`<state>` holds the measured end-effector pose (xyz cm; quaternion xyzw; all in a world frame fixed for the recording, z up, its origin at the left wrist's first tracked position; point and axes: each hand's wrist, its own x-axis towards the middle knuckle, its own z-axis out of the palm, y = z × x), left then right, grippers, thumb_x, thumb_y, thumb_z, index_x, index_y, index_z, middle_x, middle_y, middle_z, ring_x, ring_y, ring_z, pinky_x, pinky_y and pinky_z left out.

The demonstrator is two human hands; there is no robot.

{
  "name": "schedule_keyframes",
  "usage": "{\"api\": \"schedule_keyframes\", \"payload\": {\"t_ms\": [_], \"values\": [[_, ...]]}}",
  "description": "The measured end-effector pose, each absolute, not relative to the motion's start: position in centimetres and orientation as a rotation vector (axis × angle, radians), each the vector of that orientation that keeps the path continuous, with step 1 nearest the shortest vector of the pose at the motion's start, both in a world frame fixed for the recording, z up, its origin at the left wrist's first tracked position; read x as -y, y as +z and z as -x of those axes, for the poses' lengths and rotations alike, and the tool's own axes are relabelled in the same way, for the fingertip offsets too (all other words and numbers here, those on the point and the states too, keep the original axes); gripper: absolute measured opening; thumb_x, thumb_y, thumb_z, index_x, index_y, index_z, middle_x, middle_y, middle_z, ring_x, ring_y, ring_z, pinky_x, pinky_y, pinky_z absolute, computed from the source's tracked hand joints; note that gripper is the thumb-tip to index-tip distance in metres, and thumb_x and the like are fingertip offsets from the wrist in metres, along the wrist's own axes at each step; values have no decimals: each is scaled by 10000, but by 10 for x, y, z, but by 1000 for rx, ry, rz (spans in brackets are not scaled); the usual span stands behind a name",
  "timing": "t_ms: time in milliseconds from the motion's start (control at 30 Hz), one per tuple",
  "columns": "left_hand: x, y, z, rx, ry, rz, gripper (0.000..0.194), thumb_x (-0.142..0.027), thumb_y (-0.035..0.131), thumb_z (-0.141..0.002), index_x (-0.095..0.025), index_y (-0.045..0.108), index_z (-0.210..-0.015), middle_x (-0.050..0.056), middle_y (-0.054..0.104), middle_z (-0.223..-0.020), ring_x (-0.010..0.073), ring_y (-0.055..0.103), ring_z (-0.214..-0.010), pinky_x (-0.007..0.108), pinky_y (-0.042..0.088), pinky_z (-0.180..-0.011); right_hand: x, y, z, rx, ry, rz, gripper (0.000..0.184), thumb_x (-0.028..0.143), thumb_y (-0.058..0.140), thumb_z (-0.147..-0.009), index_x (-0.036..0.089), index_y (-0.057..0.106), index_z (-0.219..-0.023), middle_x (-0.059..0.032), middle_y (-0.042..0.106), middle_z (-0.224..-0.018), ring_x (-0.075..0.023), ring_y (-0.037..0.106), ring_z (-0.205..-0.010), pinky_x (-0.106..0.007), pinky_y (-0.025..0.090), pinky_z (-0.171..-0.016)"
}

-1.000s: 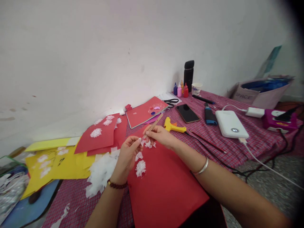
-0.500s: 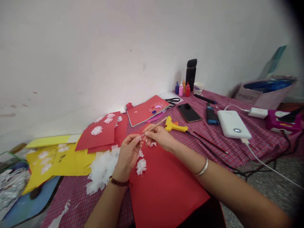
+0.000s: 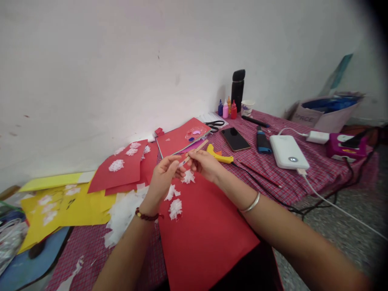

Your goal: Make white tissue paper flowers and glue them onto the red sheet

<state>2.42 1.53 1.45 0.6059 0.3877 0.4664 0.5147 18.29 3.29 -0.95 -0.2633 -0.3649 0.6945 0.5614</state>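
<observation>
My right hand (image 3: 205, 165) is closed around a thin wooden stick (image 3: 201, 146), whose upper end points away to the right. Facing it, my left hand (image 3: 163, 174) pinches a small white paper piece (image 3: 181, 164) at the stick's lower end. Both hands are above a large red sheet (image 3: 206, 234). On that sheet, below my fingers, are a fluffy white paper flower (image 3: 175, 209) and flatter white paper pieces (image 3: 188, 176). A pile of torn white paper (image 3: 123, 216) lies left of the sheet, by my left wrist.
Just beyond my right hand lies a yellow glue gun (image 3: 222, 157). A phone (image 3: 235, 139), scissors (image 3: 214, 124), red pencil (image 3: 260, 174) and white power bank (image 3: 289, 151) are farther right. Red cards with white flowers (image 3: 116, 165) and yellow sheets (image 3: 87, 206) lie left.
The view has shifted slightly, so the table things appear a little farther left. My hands remain together, and the fingers have turned a little around the stick and the paper piece.
</observation>
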Motion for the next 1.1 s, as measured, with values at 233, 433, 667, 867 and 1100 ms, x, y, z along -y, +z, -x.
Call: {"api": "schedule_keyframes", "payload": {"t_ms": [233,433,667,867,1100], "values": [[-35,-10,-13,-1100,713,-2391,221,-220,622,-733,-180,634,-950,68,614,-981,200,558,-930,364,452,-852,-48,-17,-203,756,1688,728,193,188,471,-845,144,562,-680,64,517,-438,-46,401,-320,-166,369,-370],[-39,-32,-28,-1084,497,-2628,136,-186,556,-782,-187,659,-870,57,556,-917,192,541,-884,323,444,-785,-53,-25,-204,849,1649,819,194,181,460,-856,146,562,-695,57,527,-431,-49,412,-307,-159,360,-357],[-63,-49,-22,-1195,596,-2313,122,-248,586,-757,-149,599,-687,-11,523,-679,119,496,-629,230,376,-572,-52,-24,-203,1269,1554,979,173,154,447,-861,151,534,-712,33,573,-461,-70,474,-333,-163,374,-360],[-64,-44,-21,-1121,578,-2173,116,-98,544,-676,-146,630,-738,0,575,-725,129,538,-693,237,410,-641,-49,-30,-197,1728,1175,1139,179,114,443,-825,157,488,-657,32,558,-487,-78,505,-406,-177,377,-438],[-64,-43,-23,-1135,574,-2219,64,-151,542,-689,-152,605,-675,-5,544,-679,127,515,-659,244,394,-632,-45,-33,-195,2018,731,1265,149,164,472,-797,149,554,-673,-1,616,-578,-93,523,-523,-195,319,-505]]}}
